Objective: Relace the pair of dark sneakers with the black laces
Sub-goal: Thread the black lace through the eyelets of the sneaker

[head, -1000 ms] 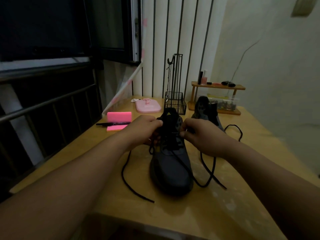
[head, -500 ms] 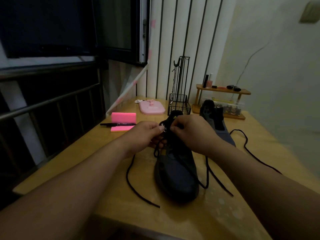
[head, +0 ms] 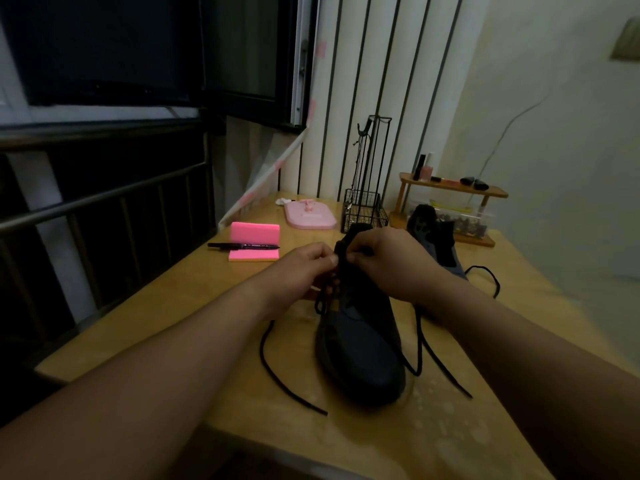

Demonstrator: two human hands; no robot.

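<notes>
Dim yellow light lay on the wooden table (head: 194, 289); the near dark sneaker (head: 360, 348) stood at its middle, toe toward the person; the left hand (head: 301, 271) and right hand (head: 391, 261) met at its collar, each grip closed in a fingertip pinch on the black lace (head: 261, 353), whose loose ends trailed over the table on both sides; the second sneaker (head: 433, 237) sat behind, just beside the right wrist; a black pen (head: 242, 245) lay across pink sticky notes (head: 254, 256), its white print too small to read.
</notes>
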